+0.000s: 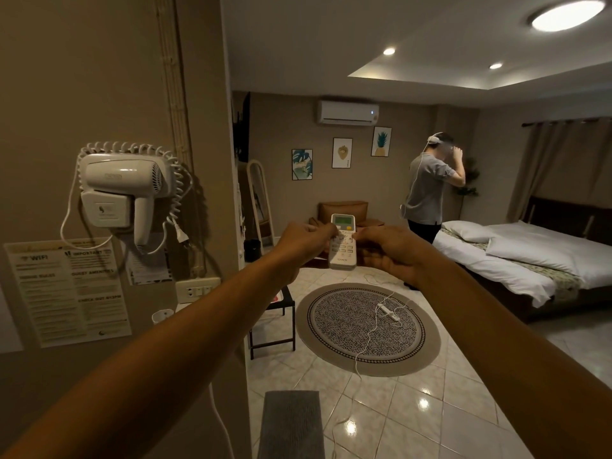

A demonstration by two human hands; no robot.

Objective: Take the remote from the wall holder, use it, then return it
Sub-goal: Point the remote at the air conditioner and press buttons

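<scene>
You have the remote point(343, 241) pinched between both hands, left hand point(299, 245) and right hand point(390, 251) closed on its sides, long axis upright, display end aimed up toward the air conditioner point(347, 112) well above.

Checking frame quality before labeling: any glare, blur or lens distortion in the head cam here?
Head view: dim warm room light; ceiling lamp blown out, glare spots on the floor tiles. Wide-angle bending shows at the wall edge and forearms. Remote, held between left hand and right hand, is slightly soft, button labels unreadable; notice sheet text is mostly blurred.
</scene>
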